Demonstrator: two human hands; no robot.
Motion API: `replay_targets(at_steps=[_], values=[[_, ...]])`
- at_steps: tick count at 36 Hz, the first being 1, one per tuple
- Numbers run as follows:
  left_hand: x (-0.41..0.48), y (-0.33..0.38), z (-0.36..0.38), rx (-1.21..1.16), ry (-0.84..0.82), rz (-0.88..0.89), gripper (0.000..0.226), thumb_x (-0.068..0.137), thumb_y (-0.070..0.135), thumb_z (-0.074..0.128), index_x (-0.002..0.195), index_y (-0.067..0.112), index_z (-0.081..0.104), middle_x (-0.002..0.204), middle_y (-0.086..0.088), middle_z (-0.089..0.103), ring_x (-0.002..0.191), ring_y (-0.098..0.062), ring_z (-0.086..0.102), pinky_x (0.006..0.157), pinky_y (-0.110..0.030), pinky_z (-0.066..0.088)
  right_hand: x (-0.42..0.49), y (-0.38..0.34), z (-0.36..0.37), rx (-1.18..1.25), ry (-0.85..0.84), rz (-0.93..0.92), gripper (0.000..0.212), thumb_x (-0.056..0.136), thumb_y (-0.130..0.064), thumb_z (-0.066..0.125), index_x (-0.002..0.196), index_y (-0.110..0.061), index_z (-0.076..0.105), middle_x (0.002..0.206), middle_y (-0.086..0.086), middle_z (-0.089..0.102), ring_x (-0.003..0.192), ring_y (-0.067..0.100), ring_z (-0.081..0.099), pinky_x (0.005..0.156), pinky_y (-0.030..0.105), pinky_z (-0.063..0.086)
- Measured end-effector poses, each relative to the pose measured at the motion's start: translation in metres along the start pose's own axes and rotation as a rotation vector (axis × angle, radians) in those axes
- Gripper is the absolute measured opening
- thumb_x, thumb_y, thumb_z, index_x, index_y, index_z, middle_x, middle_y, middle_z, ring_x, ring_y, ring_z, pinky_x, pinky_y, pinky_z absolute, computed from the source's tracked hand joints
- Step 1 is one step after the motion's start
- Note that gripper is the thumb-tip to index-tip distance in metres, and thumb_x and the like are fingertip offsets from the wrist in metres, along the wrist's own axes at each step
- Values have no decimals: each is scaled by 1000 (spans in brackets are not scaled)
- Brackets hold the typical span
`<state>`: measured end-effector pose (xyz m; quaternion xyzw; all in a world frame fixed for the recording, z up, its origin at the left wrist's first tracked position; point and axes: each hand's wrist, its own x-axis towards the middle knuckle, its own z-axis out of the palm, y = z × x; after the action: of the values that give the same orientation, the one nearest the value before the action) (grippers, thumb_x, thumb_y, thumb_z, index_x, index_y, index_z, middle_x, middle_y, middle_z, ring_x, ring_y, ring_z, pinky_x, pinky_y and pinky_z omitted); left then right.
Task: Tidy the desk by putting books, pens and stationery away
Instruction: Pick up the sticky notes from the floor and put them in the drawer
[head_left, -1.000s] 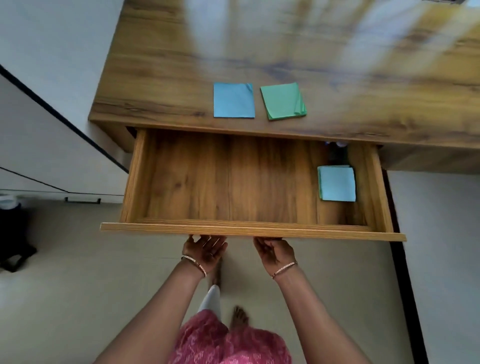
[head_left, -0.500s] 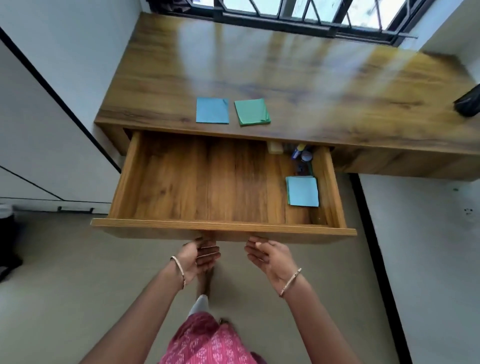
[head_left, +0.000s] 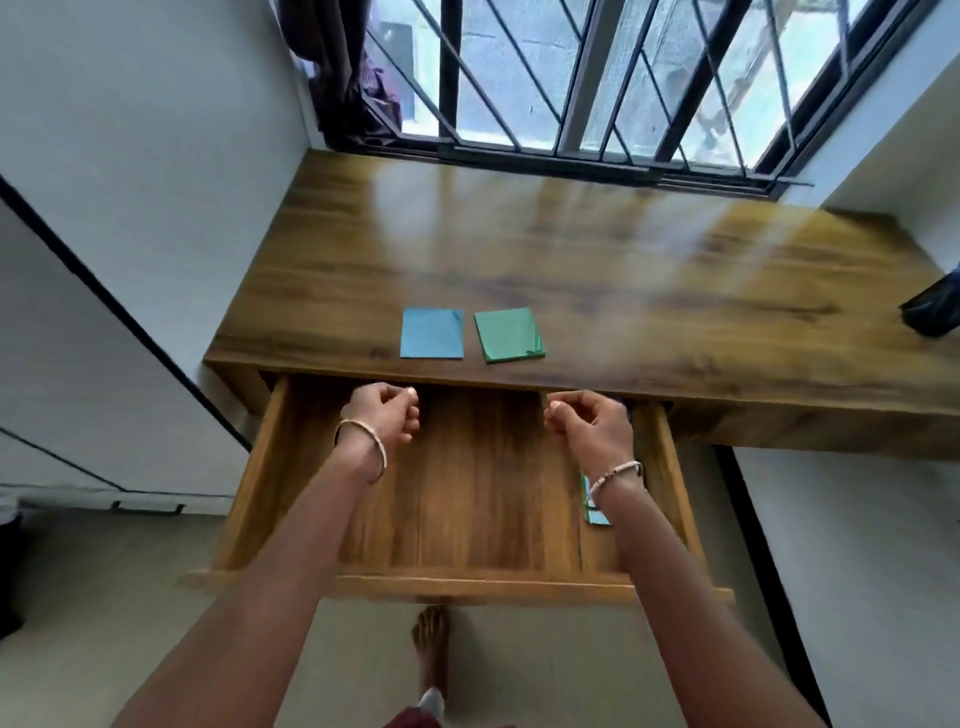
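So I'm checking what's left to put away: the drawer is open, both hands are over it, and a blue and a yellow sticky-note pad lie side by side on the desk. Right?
Not quite: the pad beside the blue sticky-note pad is a green sticky-note pad, not yellow, as the head view shows. The rest holds: the drawer is open, the left hand and right hand are over it, and both pads lie side by side on the desk.

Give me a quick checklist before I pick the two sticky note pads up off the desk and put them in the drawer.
1. Wooden drawer pulled open: ok.
2. Left hand free, fingers curled, holding nothing: ok.
3. Right hand free, holding nothing: ok.
4. Blue square sticky note pad and green square sticky note pad on the wooden desk top, lying apart, uncovered: ok.
5. Bare drawer floor left and centre: ok.
6. Pale blue pad in the drawer mostly hidden by the right wrist, room beside it: cannot tell.
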<state>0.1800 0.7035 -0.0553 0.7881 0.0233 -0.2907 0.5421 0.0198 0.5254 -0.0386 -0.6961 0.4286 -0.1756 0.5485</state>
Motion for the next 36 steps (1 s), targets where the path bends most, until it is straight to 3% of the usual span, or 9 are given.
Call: replay_targets(at_steps=[2,4,10,14,20,26,31,34,36], values=[[30,14,3,95,123,54,19,86,33,62,89,14,67,82,-6,71,77,-23,69,73,-40,60,34,-7,11,-80,79,-18,5,81,-21,69,82,-21,74,78,1,75,76,18,72,80,41,59],[54,26,6,247,184,98,23,80,41,63,88,20,65,91,-4,72,88,-26,68,83,-42,57,65,-15,21,-214,129,-20,17,80,-30,68,91,-18,75,85,0,75,81,17,71,83,40,58],[96,51,33,515,238,143,62,78,46,70,119,3,52,125,-15,56,118,-33,51,97,-40,40,128,-37,49,-388,97,67,48,81,-40,72,115,-7,67,110,9,71,106,27,64,92,35,48],[110,60,44,709,314,36,91,63,60,78,122,-2,47,125,-18,55,118,-33,52,95,-40,43,153,-38,63,-470,64,116,56,73,-46,78,107,-5,63,110,12,68,107,31,61,92,39,49],[125,76,43,736,281,-99,100,47,51,91,120,0,44,124,-16,60,115,-33,59,86,-38,49,171,-40,68,-509,79,210,59,60,-42,88,104,-11,64,112,10,68,108,29,62,86,33,47],[140,84,35,654,157,-166,73,52,43,91,110,9,64,120,-12,65,113,-31,60,83,-36,49,182,-41,66,-477,38,281,50,63,-38,87,101,-10,73,106,10,73,100,27,67,75,27,45],[136,71,37,519,202,-6,33,69,40,79,88,14,73,100,-8,73,95,-31,65,76,-32,50,182,-38,61,-426,49,269,27,66,-28,84,84,-17,68,96,7,72,93,26,66,78,30,48],[132,66,36,409,215,79,26,79,34,72,91,11,69,95,-8,71,91,-31,65,71,-30,43,181,-34,57,-339,59,251,17,67,-18,81,77,-18,66,90,7,72,87,24,66,80,33,51],[130,66,35,317,197,91,22,85,28,67,98,10,66,96,-6,69,89,-29,65,74,-31,50,178,-31,54,-178,51,261,16,67,-11,78,72,-17,64,88,9,72,86,27,69,82,37,55]])
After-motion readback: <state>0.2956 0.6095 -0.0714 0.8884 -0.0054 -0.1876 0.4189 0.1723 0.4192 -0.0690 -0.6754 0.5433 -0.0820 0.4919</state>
